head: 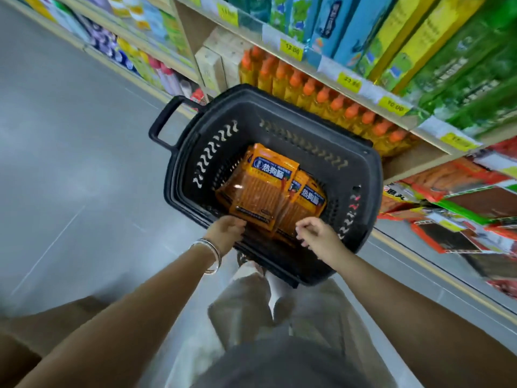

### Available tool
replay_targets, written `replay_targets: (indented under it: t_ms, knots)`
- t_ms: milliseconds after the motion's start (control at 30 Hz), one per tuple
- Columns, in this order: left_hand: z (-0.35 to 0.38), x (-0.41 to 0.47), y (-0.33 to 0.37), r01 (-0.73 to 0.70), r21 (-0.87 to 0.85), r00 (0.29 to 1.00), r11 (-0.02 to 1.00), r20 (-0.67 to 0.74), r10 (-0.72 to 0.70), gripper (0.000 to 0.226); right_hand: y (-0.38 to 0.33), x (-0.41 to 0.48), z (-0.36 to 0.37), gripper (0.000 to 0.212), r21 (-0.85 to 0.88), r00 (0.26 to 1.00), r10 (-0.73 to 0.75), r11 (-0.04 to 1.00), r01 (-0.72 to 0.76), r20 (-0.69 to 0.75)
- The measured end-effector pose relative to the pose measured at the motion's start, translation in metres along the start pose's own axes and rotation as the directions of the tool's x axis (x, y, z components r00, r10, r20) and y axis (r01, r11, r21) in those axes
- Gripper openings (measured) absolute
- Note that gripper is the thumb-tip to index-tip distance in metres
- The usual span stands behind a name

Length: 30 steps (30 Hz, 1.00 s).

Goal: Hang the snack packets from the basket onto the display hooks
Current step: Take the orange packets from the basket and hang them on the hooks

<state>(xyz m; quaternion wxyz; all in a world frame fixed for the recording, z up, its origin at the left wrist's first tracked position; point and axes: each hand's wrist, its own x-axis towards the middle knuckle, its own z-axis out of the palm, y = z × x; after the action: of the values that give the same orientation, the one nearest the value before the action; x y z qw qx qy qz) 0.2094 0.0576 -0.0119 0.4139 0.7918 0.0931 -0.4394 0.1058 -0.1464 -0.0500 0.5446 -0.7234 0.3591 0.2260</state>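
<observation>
Now | snack packets (265, 189) piled in basket (279, 116) on floor, toward its near-right corner | left hand (226, 231) curled at top packet's near edge, probably to lift it; grip unclear | right hand (313, 233) loosely curled, empty, hovering beside

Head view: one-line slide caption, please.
A person's left hand and right hand reach for orange snack packets in a black plastic shopping basket beside stocked shelves.
</observation>
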Motion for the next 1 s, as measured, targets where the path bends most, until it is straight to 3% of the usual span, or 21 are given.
replay_targets:
  t_ms: [67, 333, 400, 500, 600, 667, 800, 933, 1000]
  knots:
    - [-0.010, 0.025, 0.011, 0.030, -0.020, 1.000, 0.999, 0.004, -0.029, 0.018, -0.006, 0.029, 0.007, 0.003, 0.053, 0.997, 0.075, 0.996, -0.075, -0.011]
    - [-0.003, 0.141, 0.017, 0.062, -0.121, 0.998, 0.991, -0.023, -0.066, 0.015, 0.028, 0.155, 0.048, 0.035, 0.002, 0.961, 0.260, 0.965, -0.261, -0.097]
    - [0.002, 0.162, 0.012, 0.101, -0.072, 0.995, 0.992, -0.018, -0.102, 0.021, 0.035, 0.181, 0.061, 0.040, 0.084, 0.940, 0.313, 0.949, -0.304, -0.136]
    - [0.005, 0.184, 0.003, 0.145, 0.017, 0.989, 0.989, -0.011, -0.145, 0.017, 0.043, 0.211, 0.082, 0.069, 0.228, 0.881, 0.452, 0.880, -0.416, -0.137]
    - [0.004, 0.193, -0.006, 0.170, 0.035, 0.985, 0.985, -0.017, -0.169, 0.016, 0.050, 0.229, 0.101, 0.083, 0.318, 0.861, 0.485, 0.849, -0.422, -0.153]
    - [0.005, 0.196, -0.010, 0.171, 0.022, 0.985, 0.985, -0.025, -0.170, 0.023, 0.055, 0.233, 0.109, 0.075, 0.339, 0.866, 0.469, 0.854, -0.394, -0.176]
    - [0.007, 0.198, -0.010, 0.195, 0.011, 0.980, 0.981, -0.025, -0.195, 0.026, 0.061, 0.220, 0.104, 0.037, 0.420, 0.870, 0.458, 0.836, -0.352, -0.183]
    - [0.007, 0.198, -0.007, 0.210, 0.036, 0.977, 0.977, -0.044, -0.208, 0.011, 0.068, 0.197, 0.080, 0.056, 0.420, 0.878, 0.450, 0.837, -0.350, -0.166]
    - [0.007, 0.199, -0.008, 0.221, 0.048, 0.975, 0.974, -0.050, -0.218, 0.016, 0.068, 0.186, 0.066, 0.047, 0.423, 0.875, 0.444, 0.842, -0.334, -0.192]
